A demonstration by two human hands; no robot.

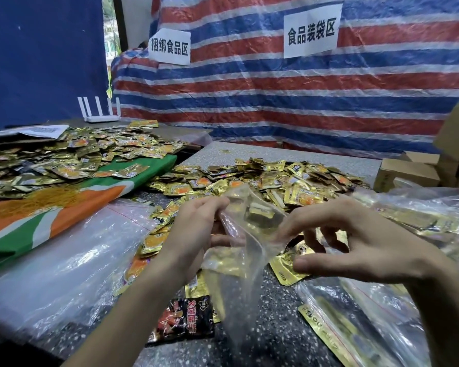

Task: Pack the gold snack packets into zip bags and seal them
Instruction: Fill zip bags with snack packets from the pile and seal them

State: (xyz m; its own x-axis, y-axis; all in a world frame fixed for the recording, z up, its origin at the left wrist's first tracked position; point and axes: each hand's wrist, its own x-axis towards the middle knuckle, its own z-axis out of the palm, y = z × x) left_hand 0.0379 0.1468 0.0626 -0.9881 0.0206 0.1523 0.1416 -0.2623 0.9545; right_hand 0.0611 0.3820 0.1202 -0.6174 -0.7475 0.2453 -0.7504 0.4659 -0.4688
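The left hand [196,229] pinches the zip bag [249,245] mouth; the right hand [355,242] may too, though its hold is unclear through film. Slack lips could spill gold packets [259,214].

Cardboard boxes [456,139] cut off at rt edge; zip bag [252,234] contents blurred.

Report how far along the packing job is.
Done: filled bags lie at the right. In hand: left hand and right hand hold a clear zip bag at its mouth, apparently opening it. Left: a large pile of loose gold packets on the table, and another pile on the left.
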